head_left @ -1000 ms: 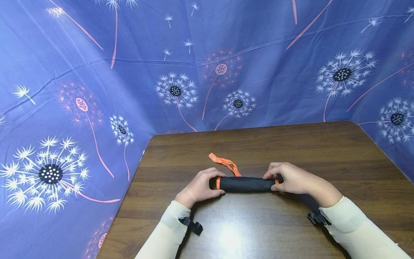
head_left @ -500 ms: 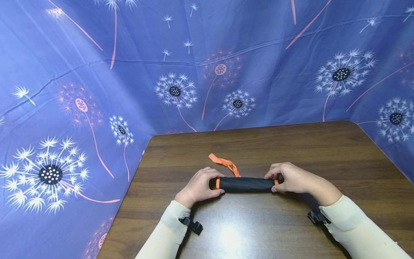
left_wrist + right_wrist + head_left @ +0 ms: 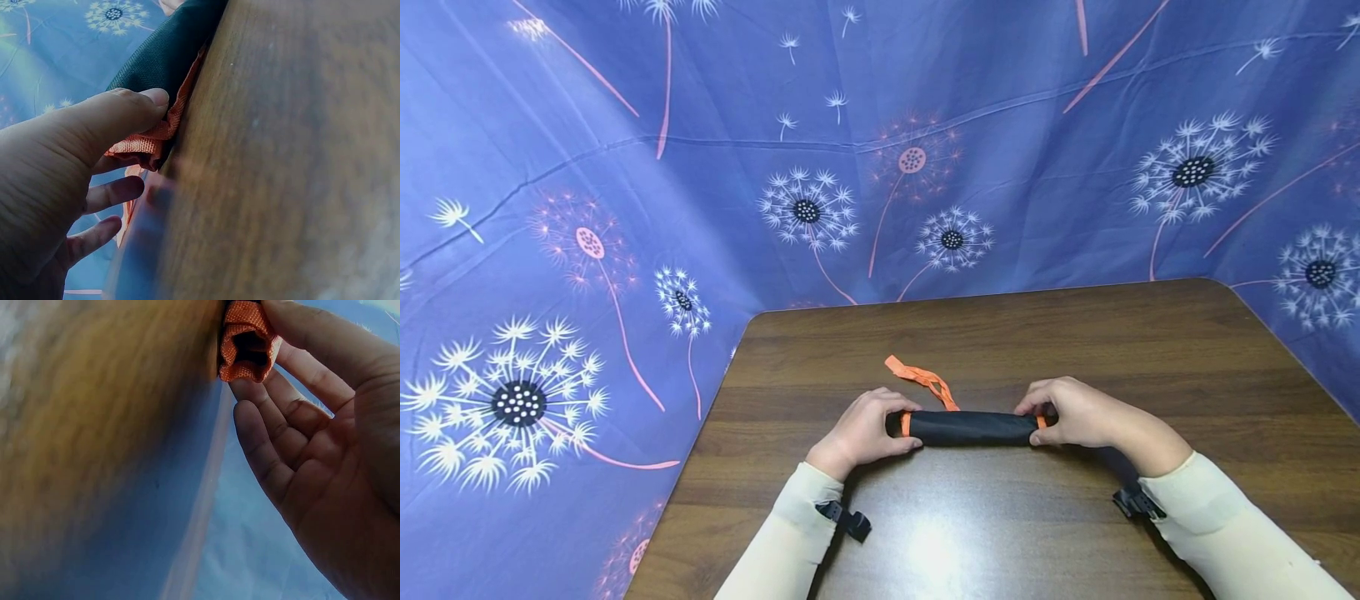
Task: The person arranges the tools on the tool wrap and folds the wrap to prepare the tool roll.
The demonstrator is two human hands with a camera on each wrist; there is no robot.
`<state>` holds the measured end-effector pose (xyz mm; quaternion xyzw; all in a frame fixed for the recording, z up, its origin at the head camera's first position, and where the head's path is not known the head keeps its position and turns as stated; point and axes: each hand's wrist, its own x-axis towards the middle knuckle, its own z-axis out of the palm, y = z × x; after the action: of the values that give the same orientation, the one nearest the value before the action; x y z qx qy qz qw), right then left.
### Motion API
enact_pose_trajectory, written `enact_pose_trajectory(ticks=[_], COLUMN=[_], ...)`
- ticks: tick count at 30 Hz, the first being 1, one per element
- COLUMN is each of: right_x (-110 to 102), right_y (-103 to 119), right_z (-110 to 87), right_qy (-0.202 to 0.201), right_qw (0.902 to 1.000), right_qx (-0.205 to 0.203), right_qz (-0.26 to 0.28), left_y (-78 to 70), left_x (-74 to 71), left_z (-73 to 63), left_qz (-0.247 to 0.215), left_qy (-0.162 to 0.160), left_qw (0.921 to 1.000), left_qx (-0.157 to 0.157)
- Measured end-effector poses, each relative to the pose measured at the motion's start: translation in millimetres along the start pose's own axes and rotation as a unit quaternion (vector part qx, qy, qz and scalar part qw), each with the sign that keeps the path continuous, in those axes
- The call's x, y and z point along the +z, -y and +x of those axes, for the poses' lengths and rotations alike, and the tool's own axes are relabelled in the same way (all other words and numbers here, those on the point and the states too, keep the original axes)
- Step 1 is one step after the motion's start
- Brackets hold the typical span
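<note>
A rolled bundle of black fabric (image 3: 973, 428) with orange edging lies crosswise on the wooden table. My left hand (image 3: 868, 429) grips its left end, thumb on the near side and fingers on the far side. At the other end, my right hand (image 3: 1078, 414) pinches the roll between thumb and fingers. Orange trim (image 3: 140, 145) shows below the left thumb in the left wrist view. From the right wrist, the roll's orange-edged end (image 3: 250, 347) looks hollow, with a dark opening. An orange strap (image 3: 925, 377) trails from behind the roll onto the tabletop.
The brown wooden table (image 3: 1015, 342) has rounded far corners and reflects a bright light near the front. A blue cloth (image 3: 715, 208) printed with dandelions hangs behind it and along the left side. Both forearms wear pale sleeves with black straps at the wrists.
</note>
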<state>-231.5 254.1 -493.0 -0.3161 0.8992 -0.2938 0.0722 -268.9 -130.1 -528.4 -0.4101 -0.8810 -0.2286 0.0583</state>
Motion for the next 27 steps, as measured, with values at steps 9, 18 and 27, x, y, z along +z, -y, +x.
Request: enact_pose_trajectory(ticks=[9, 18, 27], right_x=[3, 4, -2], right_y=[-1, -2, 4], right_z=[2.9, 5.4, 0.3], right_qy=[0.003, 0.003, -0.014], right_qw=[1.0, 0.9999, 0.9998], right_qx=[0.002, 0.002, 0.002], right_qz=[0.001, -0.011, -0.01], left_y=[1.3, 1.6, 1.1], left_x=[-0.3, 0.4, -8.6], left_z=[-2.9, -3.8, -12.2], left_qz=[0.002, 0.003, -0.055], left_qy=[0.01, 0.016, 0.054], left_qw=[0.9998, 0.9997, 0.9961], left_qx=[-0.016, -0.019, -0.044])
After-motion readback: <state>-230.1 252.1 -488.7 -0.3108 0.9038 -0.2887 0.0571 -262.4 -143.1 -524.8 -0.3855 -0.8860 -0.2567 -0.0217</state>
